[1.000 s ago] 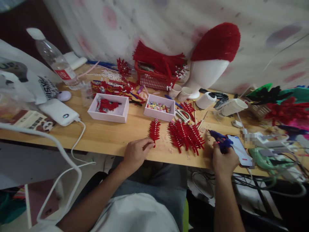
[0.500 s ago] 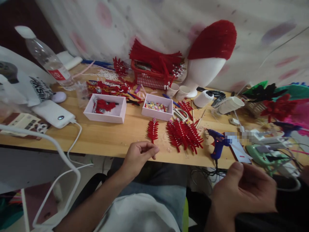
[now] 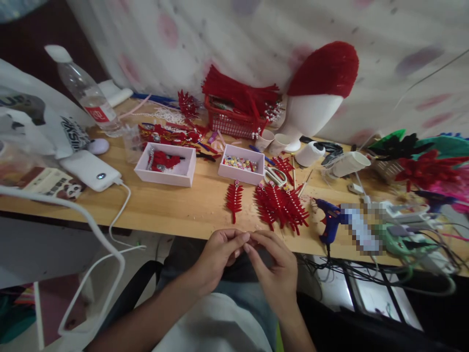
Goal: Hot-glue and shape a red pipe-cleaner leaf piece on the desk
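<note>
My left hand (image 3: 223,252) and my right hand (image 3: 273,264) meet fingertip to fingertip over my lap, at the table's front edge. Both are pinched closed; whatever sits between the fingertips is too small or hidden to make out. Just beyond them lies a single red feather-shaped ornament (image 3: 234,203) with a row of pale beads and a round pink piece at its top. To its right is a heap of similar red ornaments (image 3: 280,208). A small pink box (image 3: 240,173) of colourful little pieces stands behind them.
A blue glue gun (image 3: 329,220) stands right of the heap, near cables and a green power strip (image 3: 399,239). Scissors (image 3: 275,177) lie behind the heap. Farther back are a red basket (image 3: 234,124) and a white head form (image 3: 306,115). A larger pink box (image 3: 166,178) stands left.
My right hand has come in from the far right to meet my left hand's fingertips. The left hand has moved slightly right and nearer to me. The view has shifted a little.
</note>
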Demonstrator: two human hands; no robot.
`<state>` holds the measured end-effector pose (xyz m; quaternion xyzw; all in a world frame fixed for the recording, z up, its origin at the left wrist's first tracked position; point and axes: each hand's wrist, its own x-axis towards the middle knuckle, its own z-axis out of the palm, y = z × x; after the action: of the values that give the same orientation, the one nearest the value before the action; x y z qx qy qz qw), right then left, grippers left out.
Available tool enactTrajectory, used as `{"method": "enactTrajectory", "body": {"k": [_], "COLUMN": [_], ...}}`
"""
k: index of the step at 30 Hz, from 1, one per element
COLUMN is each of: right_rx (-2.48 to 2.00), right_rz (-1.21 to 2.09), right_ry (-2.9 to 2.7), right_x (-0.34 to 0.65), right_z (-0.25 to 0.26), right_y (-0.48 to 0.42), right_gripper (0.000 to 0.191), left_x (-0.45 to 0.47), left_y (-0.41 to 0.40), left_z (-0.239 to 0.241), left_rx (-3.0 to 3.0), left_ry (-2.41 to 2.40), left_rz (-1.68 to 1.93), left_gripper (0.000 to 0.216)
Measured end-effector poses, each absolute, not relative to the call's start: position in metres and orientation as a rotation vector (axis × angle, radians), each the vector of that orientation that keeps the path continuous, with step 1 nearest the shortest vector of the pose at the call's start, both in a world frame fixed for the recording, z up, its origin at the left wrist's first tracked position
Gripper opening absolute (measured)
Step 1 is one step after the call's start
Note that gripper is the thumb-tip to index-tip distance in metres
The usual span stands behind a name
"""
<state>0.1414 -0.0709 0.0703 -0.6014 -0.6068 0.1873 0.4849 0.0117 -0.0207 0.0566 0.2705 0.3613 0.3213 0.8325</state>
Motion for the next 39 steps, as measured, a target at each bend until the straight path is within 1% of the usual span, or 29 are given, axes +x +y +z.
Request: {"method": "enactTrajectory", "body": {"k": [3,8,11,14,16,19,24,33,39], "right_rx": [-1.460,-1.395,-1.421,-1.481,-1.532,-1.615,-1.698,-1.676,-1.618], "right_rz": [0.369,0.074,-0.008,-0.031,-0.023,0.028,0.067,0.104,0.157], "right_ry": [-1.435,-1.470,-1.498,-1.555,-1.604,-1.691,-1.749,-1.781,-1.671], "right_x": [0.138,0.132,0.132,0.137,0.141,0.144,0.145,0.145,0.149], "right_z": [0.063,0.052,0.050,0.046,0.040,0.032,0.024,0.018,0.020], "right_y": [-0.071,-0.065,-0.051,-0.029,-0.015,0.000,0.007,0.010,0.008], "right_gripper": [0.012,0.019,0.017,0.015,0.018,0.022,0.026,0.027,0.022], "left_x": [0.013,0.013,0.005,-0.006,-0.011,-0.012,-0.009,-0.010,-0.009], "left_y": [-0.021,-0.016,-0.006,0.006,0.013,0.021,0.025,0.026,0.025], "left_z": [0.057,0.051,0.043,0.035,0.031,0.027,0.021,0.018,0.018], "left_rx": [0.574,0.742,1.205,1.808,2.106,2.345,2.416,2.382,2.404], "left_ry": [0.767,0.871,1.037,1.289,1.423,1.465,1.444,1.408,1.431], "left_rz": [0.686,0.760,0.879,0.979,0.882,0.656,0.515,0.518,0.519], "left_gripper": [0.046,0.047,0.043,0.028,0.034,0.043,0.044,0.041,0.041]}}
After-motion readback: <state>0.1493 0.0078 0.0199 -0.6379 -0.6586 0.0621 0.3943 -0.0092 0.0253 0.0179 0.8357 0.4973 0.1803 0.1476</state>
